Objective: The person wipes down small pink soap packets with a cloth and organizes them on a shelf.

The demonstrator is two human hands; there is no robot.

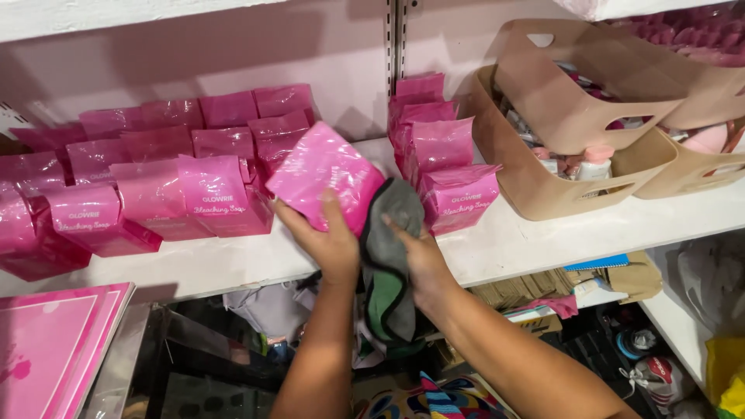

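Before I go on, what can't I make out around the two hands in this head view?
- Right hand: its fingers are hidden under the grey cloth.
- Pink packet in the left hand: its print is blurred.
- Beige baskets: contents mostly hidden by their walls; the right one is cut off by the frame edge.

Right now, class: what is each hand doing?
Left hand: closed on a glossy pink plastic packet.
Right hand: gripping a grey-and-green cloth.
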